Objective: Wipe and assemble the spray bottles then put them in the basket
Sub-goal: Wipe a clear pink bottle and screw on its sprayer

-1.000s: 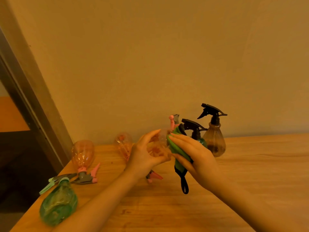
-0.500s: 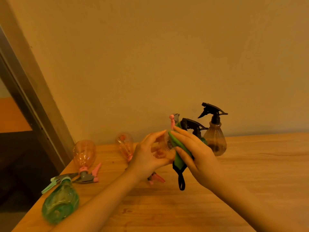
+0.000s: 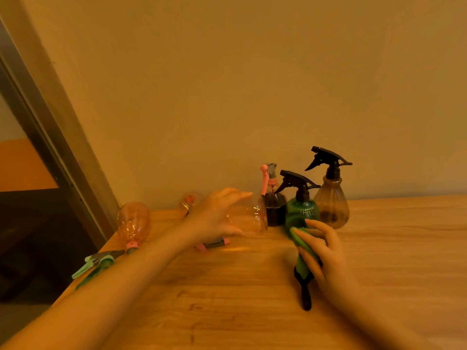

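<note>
The left hand [image 3: 222, 215] grips a clear bottle [image 3: 249, 219] lying sideways near the surface's [image 3: 379, 274] back edge; the right hand [image 3: 326, 251] pinches the green cloth [image 3: 302, 245] beside it.

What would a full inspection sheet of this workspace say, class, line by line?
Surface: wooden table, bare at right.
Job's things: three assembled spray bottles upright by the wall; clear bottle in the left hand; orange bottle and green bottle lying at left; pink trigger head loose.
Clutter: nothing seen.
Hands: left holds the clear bottle; right hand grips green cloth.
Cables: nothing seen.
Surroundings: plain wall, metal frame; no basket seen.
</note>
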Available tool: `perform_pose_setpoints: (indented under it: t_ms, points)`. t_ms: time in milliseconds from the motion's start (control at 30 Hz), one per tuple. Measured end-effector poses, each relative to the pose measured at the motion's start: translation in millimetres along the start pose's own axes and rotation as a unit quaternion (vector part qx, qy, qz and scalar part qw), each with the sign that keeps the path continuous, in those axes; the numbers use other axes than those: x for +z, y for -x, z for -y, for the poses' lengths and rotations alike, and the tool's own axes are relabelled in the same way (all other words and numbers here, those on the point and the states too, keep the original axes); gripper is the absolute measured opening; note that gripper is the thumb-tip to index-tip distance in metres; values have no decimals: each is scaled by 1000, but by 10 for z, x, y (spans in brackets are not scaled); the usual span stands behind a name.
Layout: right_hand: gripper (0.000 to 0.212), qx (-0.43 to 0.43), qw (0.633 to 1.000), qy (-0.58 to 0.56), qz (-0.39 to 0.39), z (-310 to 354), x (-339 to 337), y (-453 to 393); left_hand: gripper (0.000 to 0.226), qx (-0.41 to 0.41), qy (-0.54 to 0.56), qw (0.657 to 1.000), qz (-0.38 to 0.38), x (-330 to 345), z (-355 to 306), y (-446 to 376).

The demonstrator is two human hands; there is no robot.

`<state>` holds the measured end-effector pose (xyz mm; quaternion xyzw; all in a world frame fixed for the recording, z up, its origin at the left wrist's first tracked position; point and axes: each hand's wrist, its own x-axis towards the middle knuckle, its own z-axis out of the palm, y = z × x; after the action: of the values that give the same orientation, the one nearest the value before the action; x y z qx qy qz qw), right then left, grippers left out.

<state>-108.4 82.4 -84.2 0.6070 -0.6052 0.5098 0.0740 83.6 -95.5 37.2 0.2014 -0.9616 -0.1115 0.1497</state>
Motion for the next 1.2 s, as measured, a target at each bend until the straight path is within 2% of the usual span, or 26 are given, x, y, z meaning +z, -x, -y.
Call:
perform_pose_setpoints:
  t_ms: [100, 233, 433, 667, 967, 1200]
  points:
    - [37, 28, 1000, 2, -8, -179, 31, 73, 73, 40, -116, 989, 84, -17, 43, -141]
    - [37, 50, 999, -4, -14, -188, 17, 73, 64, 88, -220, 956, 171, 36, -19, -336]
    - [31, 78, 995, -40, -46, -170, -34, 69, 61, 116, -237, 935, 238, 228, -139, -599]
    - [32, 96, 992, -53, -54, -188, -40, 71, 59, 152, -330, 895, 258, 355, -260, -842]
    - [32, 112, 991, -62, -47, -233, -16, 83, 55, 198, -324, 890, 252, 402, -409, -884]
    - [31, 105, 991, -61, -47, -208, -32, 84, 36, 259, -421, 839, 226, 549, -561, -889]
